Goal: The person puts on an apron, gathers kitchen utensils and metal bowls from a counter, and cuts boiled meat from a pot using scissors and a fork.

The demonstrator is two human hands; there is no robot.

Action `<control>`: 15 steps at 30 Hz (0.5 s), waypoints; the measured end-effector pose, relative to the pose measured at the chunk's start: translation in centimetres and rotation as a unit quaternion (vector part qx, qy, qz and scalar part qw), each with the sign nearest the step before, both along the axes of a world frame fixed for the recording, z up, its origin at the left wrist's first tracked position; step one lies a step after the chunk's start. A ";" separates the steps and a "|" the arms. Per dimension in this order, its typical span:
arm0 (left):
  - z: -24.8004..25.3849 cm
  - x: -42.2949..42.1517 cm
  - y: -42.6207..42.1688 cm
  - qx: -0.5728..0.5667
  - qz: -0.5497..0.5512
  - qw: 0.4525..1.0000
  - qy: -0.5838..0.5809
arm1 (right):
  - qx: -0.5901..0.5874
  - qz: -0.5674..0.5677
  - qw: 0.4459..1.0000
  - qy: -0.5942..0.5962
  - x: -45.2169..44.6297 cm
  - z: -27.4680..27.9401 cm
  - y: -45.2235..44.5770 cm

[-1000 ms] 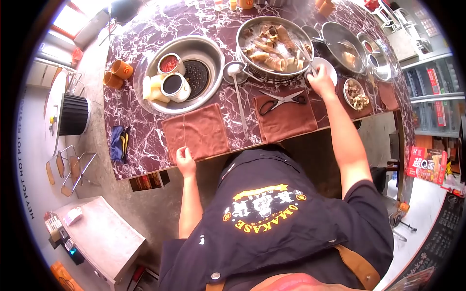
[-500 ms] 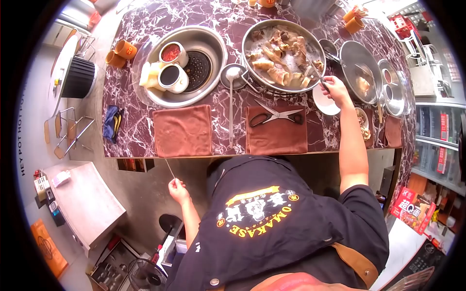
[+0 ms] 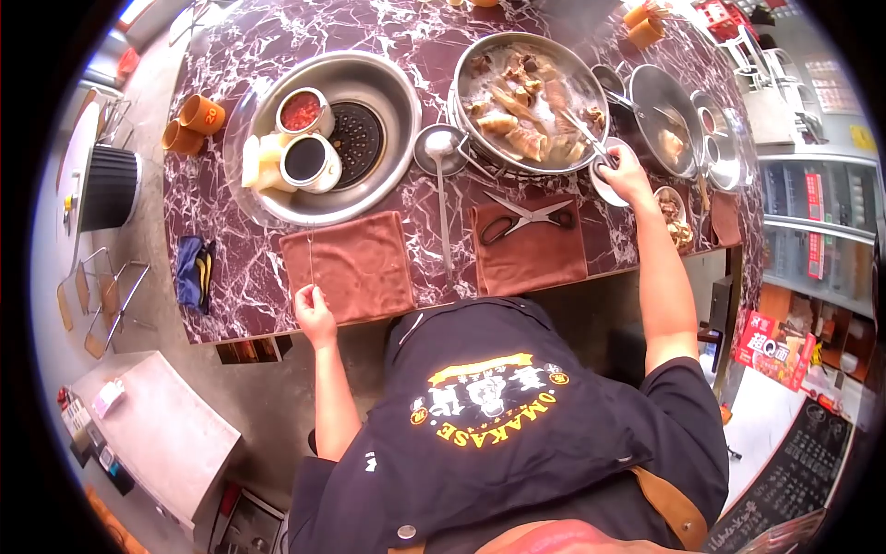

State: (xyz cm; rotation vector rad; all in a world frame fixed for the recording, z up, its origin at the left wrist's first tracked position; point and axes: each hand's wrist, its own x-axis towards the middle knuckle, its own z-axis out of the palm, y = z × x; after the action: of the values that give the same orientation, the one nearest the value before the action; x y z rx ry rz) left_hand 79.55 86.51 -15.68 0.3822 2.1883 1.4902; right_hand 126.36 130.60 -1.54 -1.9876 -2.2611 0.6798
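Note:
My left hand (image 3: 315, 315) is closed around the lower end of a thin metal rod (image 3: 311, 258), which points up over the left brown cloth (image 3: 369, 268). My right hand (image 3: 627, 175) grips scissors (image 3: 594, 143) with silver blades and dark handles. The blades reach over the near right rim of a wide metal pot (image 3: 459, 120). Chunks of meat (image 3: 528, 141) sit in its foamy, bubbling liquid. Beneath my right hand is a partly hidden white plate (image 3: 604, 191). A second pair of scissors (image 3: 528, 216) lies spread on the right brown cloth (image 3: 554, 263).
Left is a steel basin (image 3: 403, 138) holding a cup of red sauce (image 3: 301, 112) and a cup of dark sauce (image 3: 305, 159). A ladle (image 3: 443, 212) lies between basin and pot. On the right are a steel pan (image 3: 660, 111) and a bowl of food pieces (image 3: 674, 219).
My left hand has risen from below the table edge to the left cloth, bringing the rod over it. The scissors' blades have spread at the pot. The view has shifted slightly.

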 end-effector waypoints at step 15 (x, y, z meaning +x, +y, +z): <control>-0.2 -1.2 0.4 0.015 -0.081 0.997 -0.001 | 0.036 -0.026 0.999 -0.001 -2.0 -2.8 0.2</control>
State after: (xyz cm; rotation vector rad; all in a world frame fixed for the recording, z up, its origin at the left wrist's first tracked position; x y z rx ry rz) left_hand 78.36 86.86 -15.90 0.5537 2.0813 1.4356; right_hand 124.34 130.77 -4.30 -2.0078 -2.1929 0.5821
